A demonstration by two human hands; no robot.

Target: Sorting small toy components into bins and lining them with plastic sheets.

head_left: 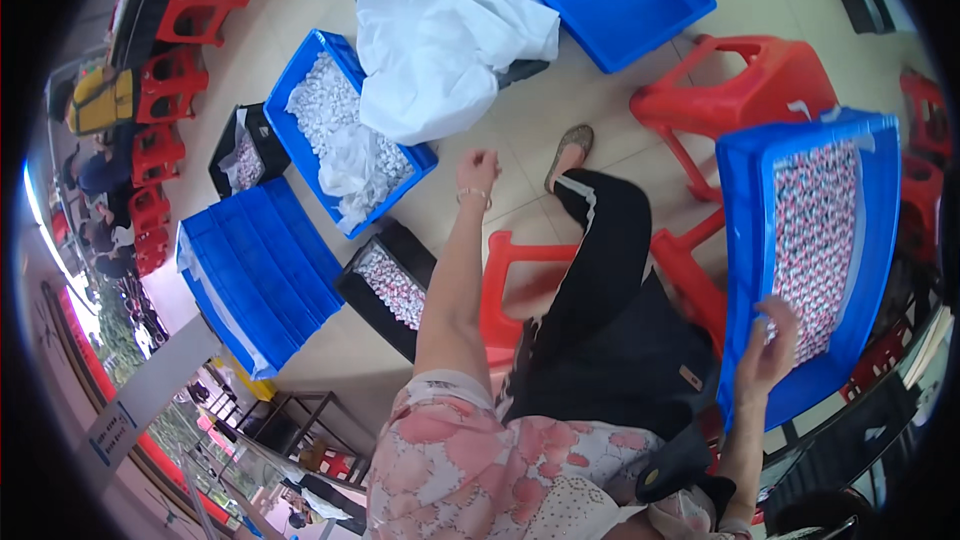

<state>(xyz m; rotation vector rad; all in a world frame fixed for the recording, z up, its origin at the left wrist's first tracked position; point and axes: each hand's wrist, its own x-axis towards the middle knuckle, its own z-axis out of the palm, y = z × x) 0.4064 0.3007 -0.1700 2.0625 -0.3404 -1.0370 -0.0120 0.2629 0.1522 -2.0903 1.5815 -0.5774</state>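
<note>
My left hand (pixel 480 170) is stretched forward over the floor, its fingers curled in and nothing visible in them. It is nearest to the large white cloth or sheet (pixel 440 40) and the blue crate (pixel 350 62) of small white pieces. My right hand (pixel 768 348) is at the left wall of a blue tray (pixel 880 230) on the right, fingers bent and somewhat apart. No object shows in it. Rows of small pink, white and dark pieces (pixel 815 230) are packed closely in that tray. Whether the fingers touch the tray wall, I cannot tell.
A red stool (pixel 745 90) stands ahead of the right tray, another red stool (pixel 525 252) beside my leg. Stacked blue crates (pixel 262 265) and black bins (pixel 385 285) are on the left. A blue crate (pixel 615 0) lies at the far side. Red stools (pixel 172 80) line the left.
</note>
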